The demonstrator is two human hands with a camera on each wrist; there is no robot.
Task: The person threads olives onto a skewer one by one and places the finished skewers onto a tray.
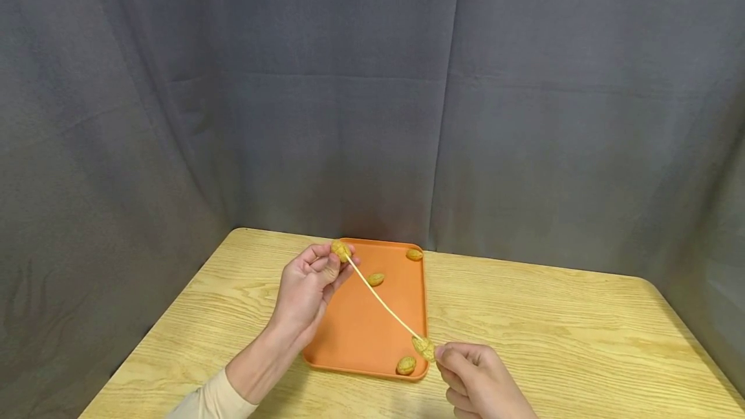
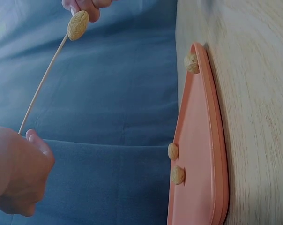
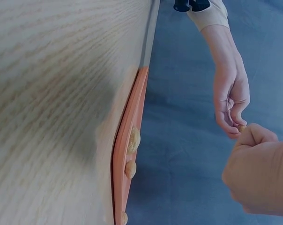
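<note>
A thin pale stick (image 1: 381,302), slightly bowed, runs between two wrinkled, tan, walnut-like nuts held above an orange tray (image 1: 355,332). My left hand (image 1: 305,290) pinches the nut (image 1: 340,250) at the upper left end between thumb and fingers. At the lower right end, the fingertips of my right hand (image 1: 480,377) grip the other nut (image 1: 424,348). In the left wrist view this nut (image 2: 78,25) shows plainly against the curtain, with the stick meeting it. In the right wrist view, my right hand (image 3: 256,171) covers most of the stick.
On the tray lie three more nuts: one in the far right corner (image 1: 414,255), one near the middle (image 1: 376,279) and one in the near right corner (image 1: 406,365). The tray rests on a wooden table (image 1: 553,322). Grey curtains (image 1: 349,115) enclose the back and sides.
</note>
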